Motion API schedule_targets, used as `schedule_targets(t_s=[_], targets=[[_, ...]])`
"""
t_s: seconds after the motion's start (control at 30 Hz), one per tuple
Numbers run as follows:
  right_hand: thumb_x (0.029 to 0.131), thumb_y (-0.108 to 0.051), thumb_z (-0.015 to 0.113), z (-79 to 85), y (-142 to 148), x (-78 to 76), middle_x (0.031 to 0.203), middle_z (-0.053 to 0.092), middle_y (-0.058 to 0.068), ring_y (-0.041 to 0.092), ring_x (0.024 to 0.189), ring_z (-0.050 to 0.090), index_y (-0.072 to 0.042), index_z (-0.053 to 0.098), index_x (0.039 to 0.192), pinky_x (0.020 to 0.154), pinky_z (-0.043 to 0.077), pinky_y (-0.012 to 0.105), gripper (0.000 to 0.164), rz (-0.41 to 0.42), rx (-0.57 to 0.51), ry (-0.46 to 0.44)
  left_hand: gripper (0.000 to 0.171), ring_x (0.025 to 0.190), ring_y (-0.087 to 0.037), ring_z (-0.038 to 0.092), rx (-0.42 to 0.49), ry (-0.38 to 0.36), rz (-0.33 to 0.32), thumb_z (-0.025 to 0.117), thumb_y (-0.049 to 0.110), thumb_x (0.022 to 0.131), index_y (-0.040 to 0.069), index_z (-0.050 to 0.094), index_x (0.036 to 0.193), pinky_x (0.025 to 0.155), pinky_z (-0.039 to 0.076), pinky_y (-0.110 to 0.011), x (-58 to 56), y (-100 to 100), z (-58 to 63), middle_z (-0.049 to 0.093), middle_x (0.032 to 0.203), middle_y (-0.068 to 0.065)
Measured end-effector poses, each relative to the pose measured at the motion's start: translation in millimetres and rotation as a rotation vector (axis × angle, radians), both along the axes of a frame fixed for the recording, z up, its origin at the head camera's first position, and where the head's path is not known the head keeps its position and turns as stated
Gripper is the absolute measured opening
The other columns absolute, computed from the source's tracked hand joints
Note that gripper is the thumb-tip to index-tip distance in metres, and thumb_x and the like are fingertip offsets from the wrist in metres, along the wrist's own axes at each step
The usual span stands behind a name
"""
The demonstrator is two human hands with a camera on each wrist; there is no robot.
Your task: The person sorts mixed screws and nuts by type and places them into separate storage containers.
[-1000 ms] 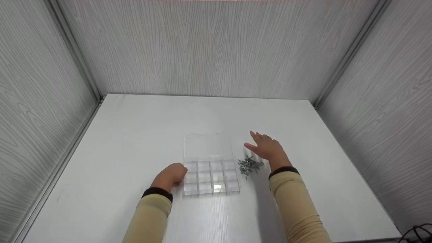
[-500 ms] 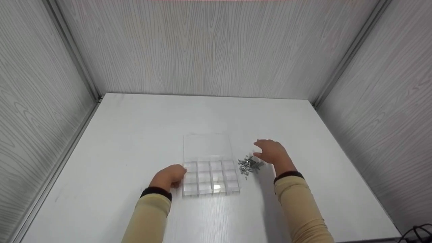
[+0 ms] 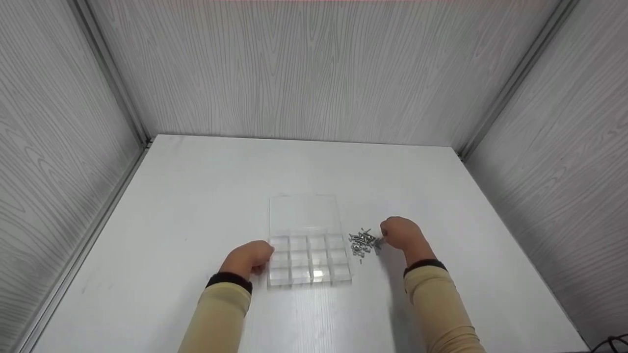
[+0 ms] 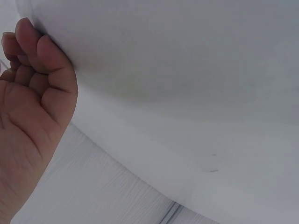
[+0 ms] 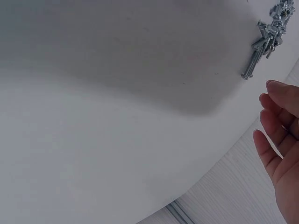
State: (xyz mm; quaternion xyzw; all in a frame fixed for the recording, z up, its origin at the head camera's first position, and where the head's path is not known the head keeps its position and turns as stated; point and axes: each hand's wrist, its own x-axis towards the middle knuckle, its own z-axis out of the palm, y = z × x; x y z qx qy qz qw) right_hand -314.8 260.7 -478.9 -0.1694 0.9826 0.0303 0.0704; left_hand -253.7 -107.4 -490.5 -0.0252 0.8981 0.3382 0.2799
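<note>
A clear plastic compartment box (image 3: 309, 258) lies on the white table with its clear lid (image 3: 304, 212) folded back. My left hand (image 3: 251, 255) holds the box by its left edge; the left wrist view shows that hand's fingers (image 4: 55, 56) curled, with the box almost entirely out of frame. To the right of the box lies a loose pile of silvery screws (image 3: 362, 241). My right hand (image 3: 402, 233) is low at the pile's right side. In the right wrist view its fingers (image 5: 271, 122) are loosely bent, thumb near index finger, just short of the nearest screws (image 5: 261, 49).
A single small screw (image 3: 360, 261) lies slightly apart, on the near side of the pile. Pale wood-grain panels (image 3: 294, 68) enclose the table (image 3: 206, 196) at the back and both sides. A black cable (image 3: 611, 341) shows at the lower right corner.
My right hand has come down from above the far side of the pile to its right side, its spread fingers drawing in. My left hand and the box stay in place.
</note>
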Motion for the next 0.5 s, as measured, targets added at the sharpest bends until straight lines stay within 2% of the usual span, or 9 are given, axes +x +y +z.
schedule_targets(t_s=[0.1, 0.23, 0.5], targets=[[0.078, -0.005, 0.067, -3.5, 0.1, 1.3, 0.07, 0.058, 0.002, 0.019, 0.063, 0.052, -0.01, 0.062, 0.073, 0.061, 0.046, 0.035, 0.008, 0.038, 0.002, 0.01, 0.044, 0.049, -0.017, 0.044, -0.011, 0.012, -0.007, 0.032, 0.023, 0.096, 0.001, 0.057, 0.068, 0.05, 0.037, -0.027, 0.9, -0.6, 1.0, 0.05, 0.055, -0.006], [0.078, -0.002, 0.062, -7.8, -1.3, 2.7, 0.068, 0.056, 0.003, 0.019, 0.06, 0.049, -0.009, 0.06, 0.07, 0.059, 0.045, 0.036, 0.012, 0.053, 0.011, 0.004, 0.045, 0.05, -0.018, 0.044, -0.024, 0.003, 0.0, 0.032, 0.024, 0.097, -0.001, 0.06, 0.073, 0.052, 0.037, -0.028, 2.8, -1.2, 3.2, 0.05, 0.056, -0.006], [0.081, -0.005, 0.061, -13.7, -4.3, 0.3, 0.071, 0.058, 0.004, 0.02, 0.064, 0.051, -0.01, 0.06, 0.072, 0.065, 0.046, 0.037, 0.01, -0.002, 0.051, -0.031, 0.047, 0.046, -0.016, 0.038, -0.016, 0.002, 0.003, 0.029, 0.027, 0.098, 0.003, 0.057, 0.069, 0.051, 0.036, -0.028, 0.0, -1.2, -3.1, 0.043, 0.052, -0.003]])
